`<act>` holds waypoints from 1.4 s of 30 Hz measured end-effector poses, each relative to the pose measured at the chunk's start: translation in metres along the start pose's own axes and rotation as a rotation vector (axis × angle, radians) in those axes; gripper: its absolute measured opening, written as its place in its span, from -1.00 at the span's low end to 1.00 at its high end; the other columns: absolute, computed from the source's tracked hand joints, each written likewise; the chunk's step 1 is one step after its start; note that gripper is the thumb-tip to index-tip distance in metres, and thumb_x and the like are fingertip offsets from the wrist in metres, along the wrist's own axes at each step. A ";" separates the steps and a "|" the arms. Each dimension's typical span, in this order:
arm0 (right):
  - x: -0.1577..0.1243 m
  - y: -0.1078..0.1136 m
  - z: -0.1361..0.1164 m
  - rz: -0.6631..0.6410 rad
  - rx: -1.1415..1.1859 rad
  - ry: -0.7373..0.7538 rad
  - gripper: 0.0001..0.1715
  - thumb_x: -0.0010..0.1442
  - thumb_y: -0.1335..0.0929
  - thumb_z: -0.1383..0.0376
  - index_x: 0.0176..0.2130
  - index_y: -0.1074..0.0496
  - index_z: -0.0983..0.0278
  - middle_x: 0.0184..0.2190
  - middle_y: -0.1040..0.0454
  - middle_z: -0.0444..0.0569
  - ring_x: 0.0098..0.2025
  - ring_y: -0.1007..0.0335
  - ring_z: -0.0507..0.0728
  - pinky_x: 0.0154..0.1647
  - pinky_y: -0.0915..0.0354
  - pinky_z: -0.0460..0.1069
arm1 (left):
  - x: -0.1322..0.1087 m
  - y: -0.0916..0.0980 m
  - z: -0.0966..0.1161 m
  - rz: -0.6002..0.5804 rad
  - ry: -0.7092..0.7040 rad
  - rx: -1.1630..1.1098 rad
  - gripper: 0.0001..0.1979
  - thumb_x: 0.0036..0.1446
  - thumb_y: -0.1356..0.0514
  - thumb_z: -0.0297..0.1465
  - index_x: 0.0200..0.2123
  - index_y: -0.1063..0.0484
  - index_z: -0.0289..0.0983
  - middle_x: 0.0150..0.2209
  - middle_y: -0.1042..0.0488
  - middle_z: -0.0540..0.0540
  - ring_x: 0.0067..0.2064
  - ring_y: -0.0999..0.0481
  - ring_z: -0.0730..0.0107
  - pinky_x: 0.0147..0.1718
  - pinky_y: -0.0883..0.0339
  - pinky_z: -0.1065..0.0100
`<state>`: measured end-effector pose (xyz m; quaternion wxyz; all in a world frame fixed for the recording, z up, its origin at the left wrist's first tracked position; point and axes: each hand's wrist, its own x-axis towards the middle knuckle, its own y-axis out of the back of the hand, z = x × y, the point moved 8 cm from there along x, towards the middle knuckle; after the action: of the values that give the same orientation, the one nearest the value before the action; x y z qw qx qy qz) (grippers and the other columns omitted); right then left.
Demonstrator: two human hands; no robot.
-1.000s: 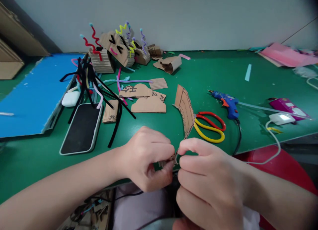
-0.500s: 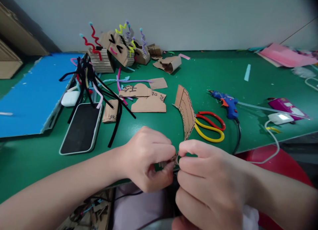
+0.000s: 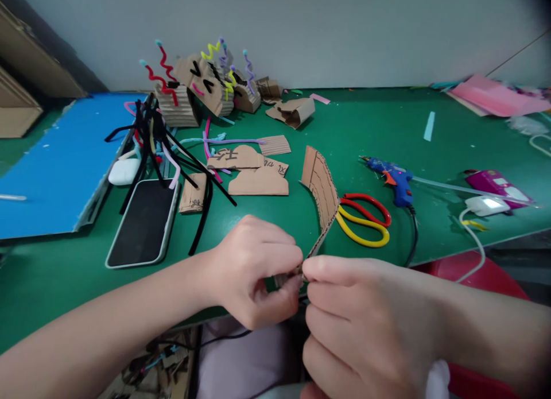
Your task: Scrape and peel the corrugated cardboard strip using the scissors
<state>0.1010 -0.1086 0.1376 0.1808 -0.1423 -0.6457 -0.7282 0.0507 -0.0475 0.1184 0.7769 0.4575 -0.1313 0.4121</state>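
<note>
A long curved strip of cardboard (image 3: 322,189), with lines drawn along it, rises from between my hands. My left hand (image 3: 253,270) is closed, thumb and index finger pinching its near end. Pressed against the same end are the bent fingers of my right hand (image 3: 361,318), fingertips almost touching the left ones. Most of that end is hidden by the fingers. Behind the strip lie scissors (image 3: 365,238) with red and yellow handles, their blades mostly covered by it. Cut cardboard pieces (image 3: 258,183) rest on the green table (image 3: 344,123) beyond my left hand.
To the right lie a blue glue gun (image 3: 400,186) and a purple box (image 3: 495,186) with a white cable. On the left are a phone (image 3: 144,224), black pipe cleaners (image 3: 150,129) and a blue board (image 3: 55,163). Cardboard figures (image 3: 202,89) stand at the back.
My right fingers have closed in on the cardboard strip's near end and shifted slightly left. My left hand keeps its pinch, almost unmoved.
</note>
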 end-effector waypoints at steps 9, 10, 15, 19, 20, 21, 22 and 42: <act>-0.005 0.008 0.013 0.014 -0.058 -0.186 -0.47 0.17 -0.23 0.18 -0.75 -0.07 0.20 -0.75 0.05 -0.19 -0.60 0.18 0.02 -0.35 -0.26 0.07 | 0.002 0.005 0.005 0.028 -0.014 0.031 -0.77 -0.20 -0.01 -0.57 -0.64 0.03 -0.19 -0.74 -0.02 0.10 -0.69 -0.04 0.48 -0.68 0.16 0.29; -0.004 0.009 0.012 0.014 -0.059 -0.175 -0.48 0.16 -0.24 0.20 -0.75 -0.05 0.20 -0.75 0.05 -0.19 -0.60 0.17 0.03 -0.36 -0.26 0.07 | 0.002 0.005 0.006 0.026 -0.016 0.033 -0.78 -0.21 -0.01 -0.57 -0.64 0.02 -0.19 -0.74 -0.03 0.10 -0.69 -0.05 0.47 -0.68 0.16 0.29; -0.001 0.012 0.004 0.115 -0.059 -0.038 -0.54 0.12 -0.25 0.22 -0.71 -0.03 0.17 -0.73 0.00 -0.22 -0.62 0.13 0.02 -0.41 -0.24 0.06 | 0.001 0.004 0.007 0.012 -0.019 0.017 -0.80 -0.20 -0.02 -0.56 -0.64 -0.02 -0.19 -0.75 -0.06 0.09 -0.69 -0.06 0.47 -0.68 0.14 0.28; 0.000 0.010 0.005 0.102 -0.066 -0.037 -0.54 0.12 -0.25 0.20 -0.70 -0.02 0.17 -0.73 0.00 -0.22 -0.62 0.14 0.02 -0.44 -0.23 0.05 | 0.000 0.003 0.005 0.000 -0.006 -0.006 -0.80 -0.23 -0.03 -0.57 -0.64 -0.03 -0.19 -0.74 -0.09 0.09 -0.68 -0.07 0.48 -0.69 0.11 0.28; 0.000 0.011 0.005 0.107 -0.065 -0.034 -0.54 0.12 -0.25 0.19 -0.70 -0.01 0.17 -0.73 0.01 -0.22 -0.62 0.14 0.02 -0.46 -0.22 0.04 | 0.000 0.003 0.005 -0.001 -0.006 -0.010 -0.80 -0.23 -0.03 -0.57 -0.64 -0.03 -0.19 -0.74 -0.09 0.09 -0.68 -0.07 0.48 -0.69 0.11 0.29; 0.000 0.011 0.005 0.106 -0.065 -0.033 -0.54 0.12 -0.26 0.18 -0.70 -0.01 0.17 -0.73 0.00 -0.21 -0.62 0.14 0.02 -0.48 -0.20 0.04 | 0.000 0.003 0.005 -0.002 -0.007 -0.012 -0.80 -0.23 -0.03 -0.57 -0.64 -0.03 -0.19 -0.74 -0.09 0.09 -0.68 -0.07 0.47 -0.69 0.10 0.29; 0.001 0.011 0.005 0.106 -0.064 -0.031 -0.53 0.12 -0.26 0.18 -0.71 -0.02 0.17 -0.74 0.00 -0.21 -0.62 0.14 0.02 -0.48 -0.20 0.04 | 0.000 0.003 0.006 -0.002 -0.008 -0.013 -0.80 -0.23 -0.03 -0.57 -0.64 -0.03 -0.19 -0.74 -0.10 0.09 -0.68 -0.07 0.47 -0.69 0.10 0.28; -0.007 0.004 0.006 0.014 -0.102 -0.532 -0.47 0.24 -0.13 0.31 -0.71 -0.23 0.16 -0.76 -0.14 -0.17 -0.56 -0.11 0.05 -0.06 -0.28 0.08 | 0.001 0.004 0.007 -0.010 0.021 -0.139 -0.77 -0.25 -0.03 -0.60 -0.63 -0.01 -0.20 -0.72 -0.06 0.10 -0.66 -0.03 0.50 -0.66 0.11 0.33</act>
<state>0.1091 -0.1029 0.1386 0.0023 -0.3421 -0.6319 -0.6955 0.0498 -0.0514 0.1249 0.8102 0.3986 -0.1494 0.4030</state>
